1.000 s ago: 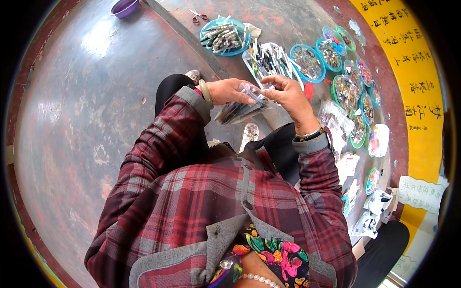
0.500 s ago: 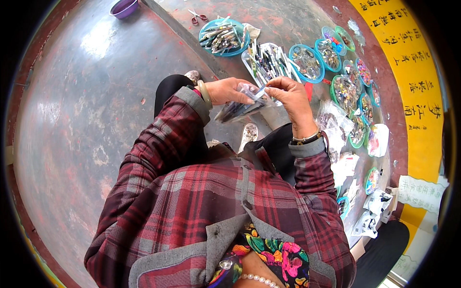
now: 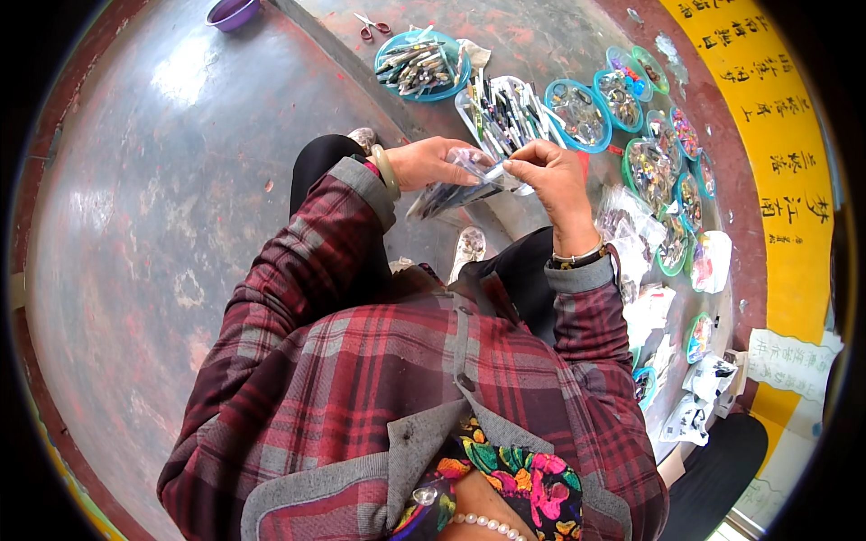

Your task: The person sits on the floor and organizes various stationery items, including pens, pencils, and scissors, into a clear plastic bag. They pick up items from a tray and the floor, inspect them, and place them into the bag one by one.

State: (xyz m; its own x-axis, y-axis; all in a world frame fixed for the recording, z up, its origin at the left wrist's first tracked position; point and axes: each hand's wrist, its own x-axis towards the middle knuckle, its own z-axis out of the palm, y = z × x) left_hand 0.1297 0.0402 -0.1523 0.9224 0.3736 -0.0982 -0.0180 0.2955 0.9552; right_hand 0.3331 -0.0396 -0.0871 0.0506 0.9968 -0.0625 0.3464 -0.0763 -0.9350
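Note:
My left hand point(image 3: 424, 164) is closed round one side of a clear plastic bag point(image 3: 435, 202), which hangs tilted above the floor between my knees. Dark, thin things show through the film; their kind is hard to make out. My right hand point(image 3: 557, 185) pinches the bag's upper edge between thumb and forefinger, near a pale strip. Just beyond my hands stands a white basket point(image 3: 465, 115) heaped with pens. Left of it, a round blue basket point(image 3: 424, 96) holds more pens.
Several blue and green round baskets point(image 3: 578, 83) of small parts stand to the right. Closer in lie clear plastic bags point(image 3: 622, 225) and white packages point(image 3: 690, 420). Scissors point(image 3: 371, 28) and a purple basin point(image 3: 233, 13) are at the far side. My shoe point(image 3: 468, 248) is below the bag.
My right hand has shifted slightly up and right along the bag's edge. The bag has tilted a little; my left hand keeps its hold.

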